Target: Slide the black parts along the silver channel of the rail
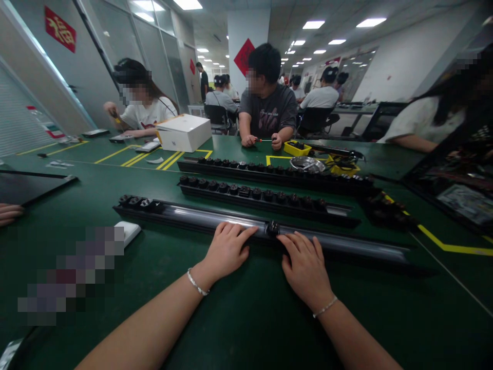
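A long black rail lies across the green table in front of me. A few black knob-like parts sit at its left end, and one single black part sits mid-rail. My left hand rests flat on the rail just left of that part, fingers spread. On the other side of it, my right hand touches the rail's near edge, fingertips close to the part. Neither hand grips anything.
Two more rails filled with several black parts lie behind. A white box, yellow trays and a metal bowl stand farther back. Other people sit around the table; another person's hand is at the left edge. A white pad lies left.
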{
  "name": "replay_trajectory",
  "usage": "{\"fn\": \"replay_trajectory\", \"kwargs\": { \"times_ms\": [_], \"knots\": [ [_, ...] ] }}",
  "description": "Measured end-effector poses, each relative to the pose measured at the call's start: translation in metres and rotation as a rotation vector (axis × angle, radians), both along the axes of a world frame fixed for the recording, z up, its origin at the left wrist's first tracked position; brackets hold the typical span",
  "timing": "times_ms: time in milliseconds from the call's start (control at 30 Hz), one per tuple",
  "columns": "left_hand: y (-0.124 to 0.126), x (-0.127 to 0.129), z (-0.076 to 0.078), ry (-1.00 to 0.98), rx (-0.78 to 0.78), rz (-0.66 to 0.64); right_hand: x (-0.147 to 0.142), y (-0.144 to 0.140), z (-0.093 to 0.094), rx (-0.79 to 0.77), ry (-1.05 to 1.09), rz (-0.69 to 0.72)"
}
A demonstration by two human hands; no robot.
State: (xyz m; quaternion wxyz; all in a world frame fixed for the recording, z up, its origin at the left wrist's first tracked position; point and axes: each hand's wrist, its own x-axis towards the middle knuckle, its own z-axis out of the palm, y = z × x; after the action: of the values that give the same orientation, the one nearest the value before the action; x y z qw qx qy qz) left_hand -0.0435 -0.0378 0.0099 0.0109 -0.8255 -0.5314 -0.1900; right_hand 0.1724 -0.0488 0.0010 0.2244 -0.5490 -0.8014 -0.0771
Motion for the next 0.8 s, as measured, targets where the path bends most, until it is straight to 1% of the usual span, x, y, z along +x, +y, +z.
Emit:
{"fn": "replay_trajectory", "kwargs": {
  "times_ms": [133,300,800],
  "knots": [
    [0.0010,-0.0014,0.0006,-0.011,-0.005,-0.003,0.0005,-0.0002,-0.0008,-0.011,0.006,-0.017],
    [0.0026,-0.0026,-0.0004,-0.026,-0.018,-0.012,0.0019,0.0012,-0.0036,0.010,-0.001,-0.036],
    [0.0037,-0.0029,-0.0029,-0.060,-0.013,-0.022,0.0020,0.0026,-0.0038,0.045,0.022,-0.058]
  ]
}}
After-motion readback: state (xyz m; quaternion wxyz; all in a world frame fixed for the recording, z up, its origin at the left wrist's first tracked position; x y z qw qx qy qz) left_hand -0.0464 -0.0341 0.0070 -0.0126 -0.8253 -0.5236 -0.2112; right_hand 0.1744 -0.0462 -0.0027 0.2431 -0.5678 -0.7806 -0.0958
